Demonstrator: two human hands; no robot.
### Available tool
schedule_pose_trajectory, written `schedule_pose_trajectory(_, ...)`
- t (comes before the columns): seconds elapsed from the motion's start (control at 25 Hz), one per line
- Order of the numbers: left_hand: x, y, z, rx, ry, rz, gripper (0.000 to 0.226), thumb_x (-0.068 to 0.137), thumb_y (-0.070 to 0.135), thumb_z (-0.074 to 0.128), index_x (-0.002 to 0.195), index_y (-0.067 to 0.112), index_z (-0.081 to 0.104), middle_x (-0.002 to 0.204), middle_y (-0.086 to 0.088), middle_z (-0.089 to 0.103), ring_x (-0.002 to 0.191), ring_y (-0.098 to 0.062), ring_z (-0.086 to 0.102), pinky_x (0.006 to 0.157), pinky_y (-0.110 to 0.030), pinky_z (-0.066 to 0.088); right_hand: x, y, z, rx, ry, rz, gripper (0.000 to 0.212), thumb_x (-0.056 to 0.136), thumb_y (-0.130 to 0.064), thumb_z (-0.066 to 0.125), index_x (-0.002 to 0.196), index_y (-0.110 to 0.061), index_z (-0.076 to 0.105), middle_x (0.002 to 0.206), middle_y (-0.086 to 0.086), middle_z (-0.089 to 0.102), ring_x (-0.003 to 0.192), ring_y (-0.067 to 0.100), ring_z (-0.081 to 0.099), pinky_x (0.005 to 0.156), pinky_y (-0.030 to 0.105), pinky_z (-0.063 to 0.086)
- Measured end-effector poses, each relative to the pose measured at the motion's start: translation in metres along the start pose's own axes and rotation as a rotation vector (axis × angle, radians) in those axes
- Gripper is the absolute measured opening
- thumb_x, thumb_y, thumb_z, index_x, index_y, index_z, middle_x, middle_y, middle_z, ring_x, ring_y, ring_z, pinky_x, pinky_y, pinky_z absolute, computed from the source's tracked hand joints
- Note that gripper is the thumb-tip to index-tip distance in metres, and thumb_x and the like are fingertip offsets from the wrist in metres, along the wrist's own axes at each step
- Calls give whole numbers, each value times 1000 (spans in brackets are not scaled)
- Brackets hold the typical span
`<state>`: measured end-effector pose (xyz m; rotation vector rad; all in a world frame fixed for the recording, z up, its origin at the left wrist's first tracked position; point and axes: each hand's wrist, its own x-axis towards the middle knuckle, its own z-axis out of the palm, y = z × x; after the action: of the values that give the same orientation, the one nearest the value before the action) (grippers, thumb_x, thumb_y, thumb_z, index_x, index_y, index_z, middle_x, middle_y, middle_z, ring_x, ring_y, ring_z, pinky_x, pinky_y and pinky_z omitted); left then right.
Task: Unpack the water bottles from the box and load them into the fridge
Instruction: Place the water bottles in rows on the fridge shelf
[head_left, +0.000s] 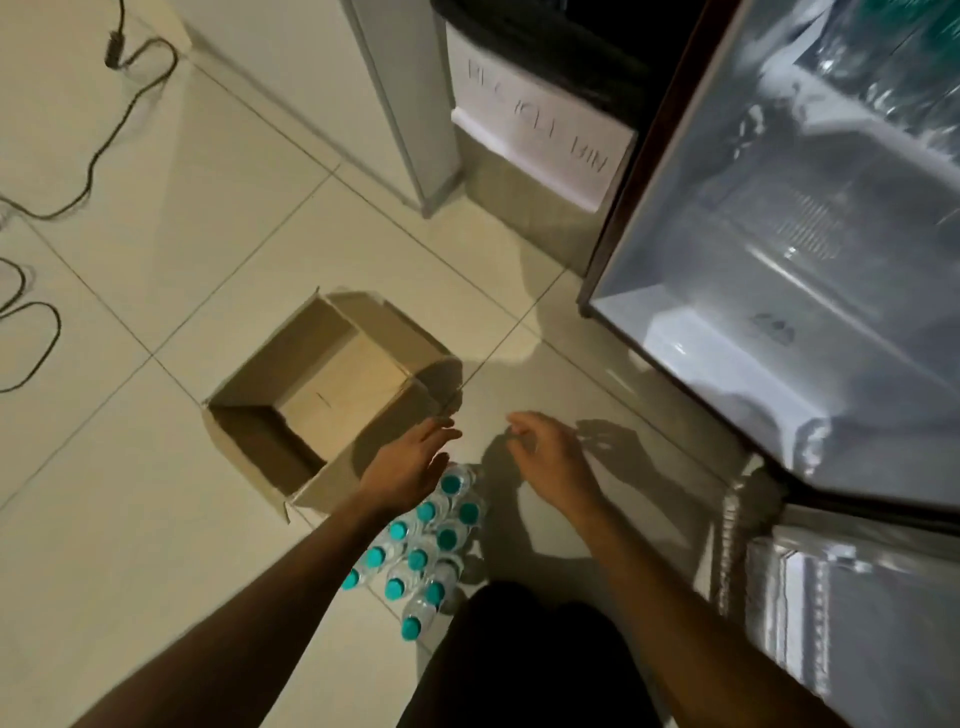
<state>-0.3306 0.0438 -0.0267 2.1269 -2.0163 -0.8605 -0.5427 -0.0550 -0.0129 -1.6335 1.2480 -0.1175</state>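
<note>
An open cardboard box (332, 395) stands on the tiled floor, nothing visible inside it. Right in front of it stand several clear water bottles with teal caps (426, 540), upright in a tight cluster on the floor. My left hand (410, 465) hovers over the far end of the cluster, fingers apart, holding nothing. My right hand (550, 457) is beside it to the right, also open, above bare floor. The fridge (779, 291) stands open at the right, its white lit interior showing; some wrapped bottles appear on an upper shelf.
A white bin with a black liner (540, 135) stands left of the fridge, next to a white post (415, 114). Black cables (104, 130) trail over the floor at the far left. My dark-clothed leg (524, 665) is at the bottom centre.
</note>
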Motion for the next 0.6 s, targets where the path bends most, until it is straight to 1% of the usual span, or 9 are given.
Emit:
schedule_pose_trajectory(0.08,-2,-5,24,52,-84,-33,37,99,24,54,137,23,54,145,2,47,127,-17,53,93,-31,52,-3,20,36,-82,-109,30,36,95,-21,62,130,-27,59,128,-3,61,118,14,57,98,33,52)
schedule_pose_trajectory(0.16,3,-8,42,84,-141,-17,38,99,25,55,136,21,54,144,0,49,124,-20,55,90,-33,53,-4,37,64,-144,-204,37,38,96,-22,62,133,-28,57,135,-4,55,125,15,52,101,31,48)
schedule_pose_trajectory(0.2,5,-9,49,90,-165,-13,38,98,26,55,136,20,54,144,-1,49,123,-21,55,89,-34,53,-3,45,76,-187,-242,24,39,96,-22,61,134,-28,56,139,-4,52,128,16,50,102,31,47)
schedule_pose_trajectory(0.28,10,-11,64,99,-214,-15,40,98,27,55,137,19,54,141,-3,51,120,-22,56,89,-35,52,-2,59,97,-270,-299,-5,37,96,-24,60,132,-30,56,142,-4,48,128,17,50,102,34,48)
schedule_pose_trajectory(0.36,12,-13,76,116,-271,-23,40,98,31,56,137,20,54,139,-3,52,119,-22,56,94,-36,51,-3,68,114,-342,-327,-38,33,97,-23,59,130,-29,57,143,-3,46,126,18,50,102,34,48)
schedule_pose_trajectory(0.44,14,-17,85,131,-295,-31,39,97,31,59,134,19,56,138,-4,54,119,-22,56,97,-37,51,-6,76,127,-384,-325,-73,36,98,-21,57,134,-28,53,141,1,46,124,19,49,101,33,46)
schedule_pose_trajectory(0.48,15,-19,89,144,-294,-36,37,96,29,60,131,19,58,136,-5,54,117,-22,56,97,-37,52,-7,80,131,-400,-327,-90,38,99,-21,57,136,-28,52,140,1,45,123,18,48,101,33,46)
schedule_pose_trajectory(0.6,17,-23,94,184,-305,-51,30,97,26,58,126,17,61,127,-6,54,105,-20,58,87,-35,55,-10,94,141,-399,-344,-93,45,97,-21,59,140,-30,47,142,0,43,125,18,48,102,33,46)
